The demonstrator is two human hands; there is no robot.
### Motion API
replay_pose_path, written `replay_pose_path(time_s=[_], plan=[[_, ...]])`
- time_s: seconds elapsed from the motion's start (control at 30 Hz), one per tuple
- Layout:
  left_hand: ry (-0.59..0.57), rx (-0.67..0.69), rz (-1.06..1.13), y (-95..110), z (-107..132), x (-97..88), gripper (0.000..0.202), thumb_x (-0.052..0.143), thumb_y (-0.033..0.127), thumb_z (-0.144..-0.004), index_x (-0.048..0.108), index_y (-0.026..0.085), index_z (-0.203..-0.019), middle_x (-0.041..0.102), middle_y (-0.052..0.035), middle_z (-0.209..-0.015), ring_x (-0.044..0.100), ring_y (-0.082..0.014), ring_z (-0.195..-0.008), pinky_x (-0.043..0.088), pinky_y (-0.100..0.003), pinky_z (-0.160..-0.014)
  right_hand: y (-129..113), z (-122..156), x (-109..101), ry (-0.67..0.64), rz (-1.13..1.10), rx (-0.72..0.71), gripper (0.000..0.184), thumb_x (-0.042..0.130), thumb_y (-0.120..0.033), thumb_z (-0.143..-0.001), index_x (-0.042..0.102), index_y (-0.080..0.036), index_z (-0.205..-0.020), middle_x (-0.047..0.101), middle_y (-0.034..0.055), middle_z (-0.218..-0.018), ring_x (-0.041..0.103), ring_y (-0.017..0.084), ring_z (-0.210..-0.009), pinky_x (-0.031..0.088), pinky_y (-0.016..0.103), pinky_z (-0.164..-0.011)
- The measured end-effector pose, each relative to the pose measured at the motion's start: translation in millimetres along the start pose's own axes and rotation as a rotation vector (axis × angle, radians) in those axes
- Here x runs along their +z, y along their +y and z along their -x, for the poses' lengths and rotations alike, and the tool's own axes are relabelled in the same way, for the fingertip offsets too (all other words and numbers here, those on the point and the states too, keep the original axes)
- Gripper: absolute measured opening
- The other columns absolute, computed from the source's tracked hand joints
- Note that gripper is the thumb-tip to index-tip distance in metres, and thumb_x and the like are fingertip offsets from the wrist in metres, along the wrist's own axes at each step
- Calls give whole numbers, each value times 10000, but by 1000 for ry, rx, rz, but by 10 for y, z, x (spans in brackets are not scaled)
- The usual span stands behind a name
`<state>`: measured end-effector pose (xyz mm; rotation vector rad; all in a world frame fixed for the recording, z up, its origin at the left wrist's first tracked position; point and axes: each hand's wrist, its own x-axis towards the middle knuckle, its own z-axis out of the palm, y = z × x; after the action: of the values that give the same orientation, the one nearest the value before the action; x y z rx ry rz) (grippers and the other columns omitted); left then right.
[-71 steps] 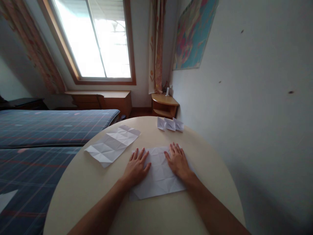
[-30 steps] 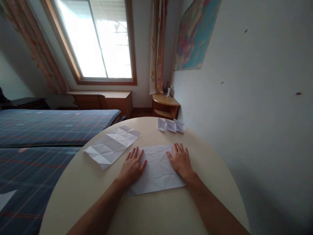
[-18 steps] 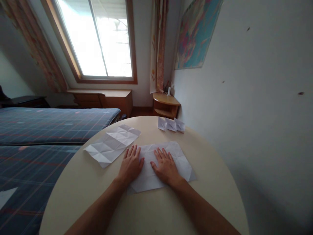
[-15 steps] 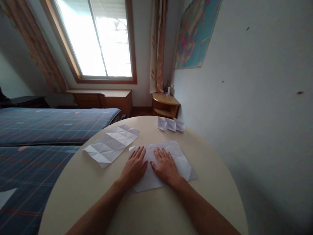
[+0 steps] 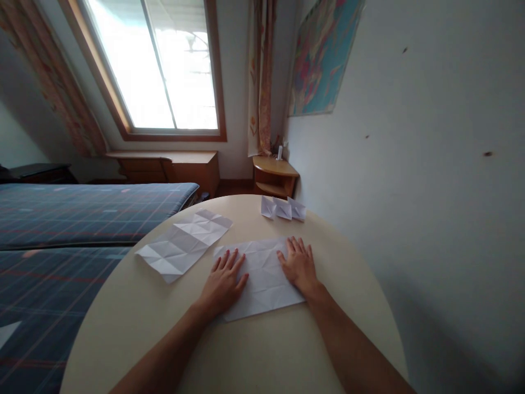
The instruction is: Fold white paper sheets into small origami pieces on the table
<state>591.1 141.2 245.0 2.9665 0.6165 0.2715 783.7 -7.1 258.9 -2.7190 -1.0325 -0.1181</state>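
Observation:
A creased white sheet of paper (image 5: 264, 279) lies on the round cream table (image 5: 262, 350) in front of me. My left hand (image 5: 225, 279) rests flat on its left part, fingers spread. On its right part lies my right hand (image 5: 299, 262), also open with fingers apart, covering the right edge. Fold lines run across the paper between the two hands. Beyond my left hand is another sheet of white paper (image 5: 184, 243) with many raised creases. Several small folded paper pieces (image 5: 282, 209) stand in a row near the table's far edge.
A bed with a plaid cover (image 5: 82, 216) stands left of the table, with a white paper corner (image 5: 8, 332) on it. To the right is a white wall (image 5: 430, 219). A wooden corner shelf (image 5: 275, 167) and a desk (image 5: 192, 158) stand beyond.
My right hand has slid right across the paper to its right side, uncovering the middle. My left hand stays nearly where it was. The view has shifted slightly.

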Motion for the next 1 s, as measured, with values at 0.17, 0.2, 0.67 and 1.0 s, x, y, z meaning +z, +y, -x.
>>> replay_pose_path(time_s=[0.17, 0.2, 0.67, 1.0], plan=[[9, -3, 7, 14, 2, -1, 561, 372, 459, -977, 343, 267, -1504, 261, -46, -1599, 198, -283, -1481, 218, -474, -1198, -354, 214, -76, 87, -85, -254, 596, 291, -401, -994, 346, -89, -1500, 256, 94, -1598, 106, 214, -1494, 48, 400, -1207], [12, -1, 11, 12, 4, -1, 555, 364, 454, -980, 348, 266, -1502, 263, -46, -1599, 200, -283, -1481, 219, -475, -1198, -440, 283, -60, 53, -123, -311, 587, 284, -412, -998, 349, -120, -1504, 259, 77, -1598, 117, 207, -1493, 81, 390, -1206], [-7, -52, -7, 36, 16, -37, 556, 370, 399, -974, 348, 237, -1505, 265, -67, -1596, 188, -307, -1480, 219, -486, -1195, 101, 410, -26, -146, -14, -154, 678, 309, -515, -972, 272, -140, -1535, 237, 62, -1603, 164, 229, -1485, 100, 409, -1202], [11, -54, -10, 68, 16, -28, 554, 388, 406, -965, 378, 232, -1491, 293, -81, -1588, 200, -323, -1476, 222, -498, -1187, -522, 294, -99, -83, -42, -315, 591, 236, -398, -1004, 316, -118, -1517, 253, 85, -1596, 127, 234, -1491, 63, 434, -1203]])
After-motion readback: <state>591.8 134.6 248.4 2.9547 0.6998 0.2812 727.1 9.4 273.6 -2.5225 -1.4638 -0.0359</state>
